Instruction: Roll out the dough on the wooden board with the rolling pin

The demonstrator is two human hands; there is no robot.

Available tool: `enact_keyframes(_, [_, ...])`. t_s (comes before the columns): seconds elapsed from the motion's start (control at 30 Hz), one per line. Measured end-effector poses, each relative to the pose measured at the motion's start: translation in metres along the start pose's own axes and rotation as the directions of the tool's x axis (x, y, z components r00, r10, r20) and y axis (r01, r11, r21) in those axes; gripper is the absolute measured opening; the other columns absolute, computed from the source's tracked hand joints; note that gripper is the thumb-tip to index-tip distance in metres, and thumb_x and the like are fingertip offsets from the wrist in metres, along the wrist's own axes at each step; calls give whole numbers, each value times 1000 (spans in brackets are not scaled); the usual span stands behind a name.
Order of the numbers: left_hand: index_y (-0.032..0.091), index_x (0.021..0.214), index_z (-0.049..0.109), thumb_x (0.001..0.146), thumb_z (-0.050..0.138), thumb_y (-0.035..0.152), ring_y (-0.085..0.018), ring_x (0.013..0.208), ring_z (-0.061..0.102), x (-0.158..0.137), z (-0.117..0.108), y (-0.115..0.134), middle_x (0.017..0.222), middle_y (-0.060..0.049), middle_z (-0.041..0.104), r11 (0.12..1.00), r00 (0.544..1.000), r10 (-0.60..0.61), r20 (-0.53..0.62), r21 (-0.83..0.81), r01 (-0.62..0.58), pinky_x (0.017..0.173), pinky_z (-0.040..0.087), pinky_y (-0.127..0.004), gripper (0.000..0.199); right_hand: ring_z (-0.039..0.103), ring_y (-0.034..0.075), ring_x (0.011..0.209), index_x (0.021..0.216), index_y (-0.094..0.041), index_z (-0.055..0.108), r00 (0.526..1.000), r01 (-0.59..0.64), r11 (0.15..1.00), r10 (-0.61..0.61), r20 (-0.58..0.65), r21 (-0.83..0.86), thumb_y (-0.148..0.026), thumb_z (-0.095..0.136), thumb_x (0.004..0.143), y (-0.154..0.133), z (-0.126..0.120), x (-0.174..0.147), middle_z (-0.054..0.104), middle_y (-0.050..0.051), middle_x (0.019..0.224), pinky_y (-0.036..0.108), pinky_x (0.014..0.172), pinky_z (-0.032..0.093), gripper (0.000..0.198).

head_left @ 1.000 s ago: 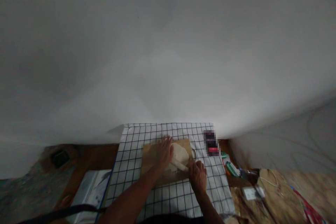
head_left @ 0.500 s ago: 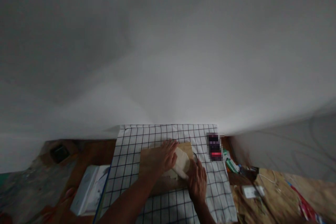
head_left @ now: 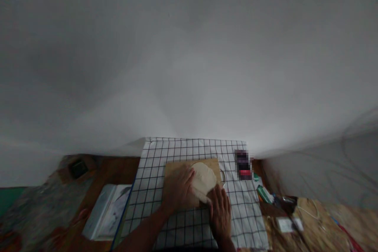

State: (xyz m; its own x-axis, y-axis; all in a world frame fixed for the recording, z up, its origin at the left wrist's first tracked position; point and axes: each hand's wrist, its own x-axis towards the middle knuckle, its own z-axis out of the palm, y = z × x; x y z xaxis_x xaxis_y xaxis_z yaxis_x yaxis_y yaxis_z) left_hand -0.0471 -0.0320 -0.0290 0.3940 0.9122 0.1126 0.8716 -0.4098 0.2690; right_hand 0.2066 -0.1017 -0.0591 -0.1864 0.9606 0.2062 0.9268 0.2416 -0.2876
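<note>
A pale, flattened round of dough (head_left: 203,179) lies on a wooden board (head_left: 206,163), with its near edge bulging or folded toward me. My left hand (head_left: 180,185) rests over the left side of the dough, its fingers stretched out and pointing up and right. At the dough's lower right edge, my right hand (head_left: 221,208) lies flat with fingers extended, near the board's right side. Both hands look open; whether the right fingertips press on the dough is hard to see in the dim light. A metal ring handle (head_left: 223,177) sticks out at the board's right edge.
Under the board is a white cloth with a dark grid (head_left: 180,147). A pixelated dark and red item (head_left: 243,165) sits at its far right. A pale wall (head_left: 189,67) rises behind. An open book or folder (head_left: 108,212) lies left, and green-and-white packaging (head_left: 265,193) lies right.
My left hand has slid left and down off the top of the dough, showing more of its round surface. My right hand has flattened and lowered slightly. The view has shifted a little.
</note>
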Motion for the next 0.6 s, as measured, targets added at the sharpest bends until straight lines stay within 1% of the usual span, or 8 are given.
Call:
enact_keyframes(0.07, [21,160,28,103,37,30,-27,150,33,-24,7,2,162,-8,37,999,999,-16,-33,34,17,120,36,-47,59,38,30,147,158,-33,31,999,53,999,-53,-3,-7,-37,45,102,1,2,-9,41,4,160,52,111,39,58])
enact_keyframes(0.17, [26,162,22,101,40,30,-28,150,33,-59,19,4,161,-5,40,997,995,-15,-98,78,23,120,36,-52,64,50,28,138,153,-38,40,994,111,993,-112,-15,-24,-31,41,102,4,7,-18,49,1,154,50,109,41,51])
enact_keyframes(0.23, [28,161,23,99,42,30,-29,151,32,-73,23,7,161,-5,40,995,992,-36,-118,90,47,120,36,-53,65,51,27,137,149,-40,45,991,134,990,-134,-8,-34,-28,40,102,5,7,-20,52,-1,152,51,111,38,49])
enact_keyframes(0.3, [29,160,29,99,43,31,-29,152,30,-79,22,11,161,-5,41,994,991,-59,-120,87,70,120,37,-53,62,51,27,136,145,-39,50,989,150,988,-150,-10,-26,-23,40,100,5,5,-18,55,-1,149,52,112,35,49])
enact_keyframes(0.37, [29,157,35,99,45,32,-30,152,28,-76,19,15,161,-4,40,995,993,-59,-106,71,67,120,37,-54,59,54,25,134,141,-38,54,986,165,986,-165,-34,-2,-19,39,99,5,0,-14,59,-1,145,50,113,35,49])
enact_keyframes(0.43, [29,155,39,99,44,33,-30,153,27,-65,15,17,161,-4,40,997,993,-63,-102,43,68,119,38,-55,56,55,23,132,139,-35,56,984,174,985,-173,-38,16,-18,39,98,8,-6,-7,61,1,142,49,114,35,48])
enact_keyframes(0.5, [29,154,42,100,42,31,-29,152,29,-46,13,18,161,-4,40,995,989,-94,-115,7,96,120,39,-56,54,54,23,133,139,-32,56,983,185,983,-185,11,20,-18,38,98,13,-12,5,61,3,142,48,113,36,46])
enact_keyframes(0.6, [26,151,45,101,40,27,-27,149,36,-6,12,14,157,-6,47,989,976,-148,-161,-41,143,119,39,-57,51,55,22,131,135,-27,59,976,187,982,-189,110,28,-17,37,98,22,-21,33,62,7,141,46,109,42,44])
